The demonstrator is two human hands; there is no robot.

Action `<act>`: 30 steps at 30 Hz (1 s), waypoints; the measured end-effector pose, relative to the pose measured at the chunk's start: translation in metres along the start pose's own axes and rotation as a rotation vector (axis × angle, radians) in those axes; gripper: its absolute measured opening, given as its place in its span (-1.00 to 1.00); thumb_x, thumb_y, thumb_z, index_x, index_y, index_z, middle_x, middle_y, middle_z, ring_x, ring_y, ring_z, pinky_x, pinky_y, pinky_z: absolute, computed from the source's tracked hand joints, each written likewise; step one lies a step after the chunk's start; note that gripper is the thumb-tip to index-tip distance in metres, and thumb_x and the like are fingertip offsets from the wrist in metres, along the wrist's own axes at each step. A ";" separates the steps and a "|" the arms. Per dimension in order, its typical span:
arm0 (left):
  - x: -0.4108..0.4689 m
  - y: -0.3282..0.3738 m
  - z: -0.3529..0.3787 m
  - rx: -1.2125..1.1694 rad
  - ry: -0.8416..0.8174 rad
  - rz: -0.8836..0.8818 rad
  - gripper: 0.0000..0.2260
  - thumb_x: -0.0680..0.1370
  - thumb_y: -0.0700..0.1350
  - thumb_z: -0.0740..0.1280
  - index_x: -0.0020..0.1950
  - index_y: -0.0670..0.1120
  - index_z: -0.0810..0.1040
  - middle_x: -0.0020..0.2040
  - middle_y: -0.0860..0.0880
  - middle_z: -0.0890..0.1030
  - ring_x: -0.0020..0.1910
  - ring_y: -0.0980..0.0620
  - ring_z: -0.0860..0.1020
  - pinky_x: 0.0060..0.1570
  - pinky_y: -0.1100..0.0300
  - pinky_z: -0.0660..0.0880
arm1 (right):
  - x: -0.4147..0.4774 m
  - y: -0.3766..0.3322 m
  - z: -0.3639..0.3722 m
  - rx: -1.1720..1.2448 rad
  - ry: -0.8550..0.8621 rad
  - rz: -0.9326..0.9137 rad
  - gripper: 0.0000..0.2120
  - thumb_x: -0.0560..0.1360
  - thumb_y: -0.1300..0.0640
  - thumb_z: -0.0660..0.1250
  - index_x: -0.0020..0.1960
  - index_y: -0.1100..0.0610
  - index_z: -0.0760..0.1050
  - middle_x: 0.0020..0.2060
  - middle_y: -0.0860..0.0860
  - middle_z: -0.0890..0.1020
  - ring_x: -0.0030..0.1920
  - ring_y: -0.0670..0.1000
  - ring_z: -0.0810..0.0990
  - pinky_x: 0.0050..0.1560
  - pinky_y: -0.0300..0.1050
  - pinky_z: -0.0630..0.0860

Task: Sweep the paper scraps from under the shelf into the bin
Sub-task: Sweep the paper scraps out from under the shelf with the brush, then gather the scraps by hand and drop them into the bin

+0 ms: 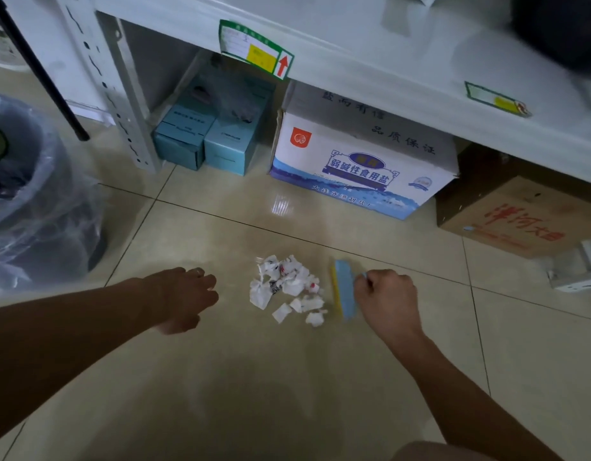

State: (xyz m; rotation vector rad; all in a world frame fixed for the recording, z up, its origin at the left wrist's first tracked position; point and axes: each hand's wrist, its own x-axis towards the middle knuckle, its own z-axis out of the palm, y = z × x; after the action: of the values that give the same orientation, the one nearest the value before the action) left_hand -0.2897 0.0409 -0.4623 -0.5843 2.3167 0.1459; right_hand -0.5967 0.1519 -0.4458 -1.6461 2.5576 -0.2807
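Note:
A heap of crumpled white paper scraps [289, 289] with red and black print lies on the beige tiled floor in front of the white shelf [370, 61]. My right hand [385, 296] is shut on a small blue brush with a yellow edge [343, 289], which stands just right of the scraps. My left hand [184, 296] hovers left of the heap, palm down, fingers loosely curled, holding nothing. The bin [31, 201], dark with a clear plastic liner, stands at the far left.
Under the shelf sit two light-blue boxes [204, 138], a white and blue carton [360, 164] and a brown carton [523, 207]. A perforated shelf post [121, 104] and a black slanted rod [44, 74] stand at the left. A grey metal bracket [580, 271] lies at the right.

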 end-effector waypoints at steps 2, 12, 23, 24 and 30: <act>0.008 0.001 -0.004 0.005 0.004 0.006 -0.55 0.61 0.08 0.13 0.47 -0.03 0.27 0.43 -0.08 0.30 0.40 -0.11 0.32 0.30 0.02 0.38 | 0.004 0.021 -0.007 -0.003 0.070 0.033 -0.57 0.49 0.11 0.25 -0.50 0.12 0.20 -0.57 0.11 0.35 -0.46 0.26 0.47 -0.36 -0.05 0.39; 0.049 0.011 -0.024 -0.019 0.022 -0.012 -0.57 0.61 0.05 0.16 0.43 -0.10 0.28 0.37 -0.10 0.34 0.32 -0.09 0.42 0.20 0.04 0.46 | -0.043 0.120 0.050 -0.350 -0.077 -0.186 -0.78 0.38 0.22 0.46 0.02 0.20 0.63 -0.42 0.08 0.59 -0.46 0.12 0.57 -0.51 -0.11 0.49; 0.091 0.015 -0.020 -0.370 0.217 -0.164 -0.07 0.42 0.02 0.48 0.57 -0.10 -0.06 0.49 -0.11 0.21 0.32 -0.11 0.47 0.11 0.07 0.51 | -0.024 0.089 0.024 -0.174 -0.579 -0.205 -0.30 0.50 -0.09 0.29 0.52 0.09 0.08 0.25 0.04 0.40 0.06 0.06 0.56 0.03 -0.09 0.54; 0.094 0.015 -0.019 -0.393 0.234 -0.156 -0.03 0.39 0.01 0.51 0.57 -0.10 -0.07 0.48 -0.11 0.21 0.29 -0.12 0.49 0.10 0.06 0.53 | -0.020 0.078 0.021 -0.139 -0.644 -0.229 -0.21 0.47 -0.12 0.34 0.54 0.07 0.01 0.26 0.04 0.37 0.03 0.04 0.55 -0.01 -0.11 0.53; 0.117 0.019 -0.014 -0.513 0.270 -0.064 0.12 0.26 -0.01 0.61 0.57 -0.08 -0.10 0.47 -0.13 0.10 0.26 -0.20 0.52 0.17 0.01 0.53 | 0.002 0.012 0.051 -0.055 -0.698 -0.203 0.21 0.23 -0.11 0.56 0.55 0.00 -0.26 0.43 0.20 0.14 0.25 0.21 0.49 0.14 0.02 0.53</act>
State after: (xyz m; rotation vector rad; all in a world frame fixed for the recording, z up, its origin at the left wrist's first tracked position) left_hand -0.3810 0.0111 -0.5328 -0.9804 2.5227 0.6817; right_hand -0.5992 0.1492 -0.4984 -1.6396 1.8978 0.3085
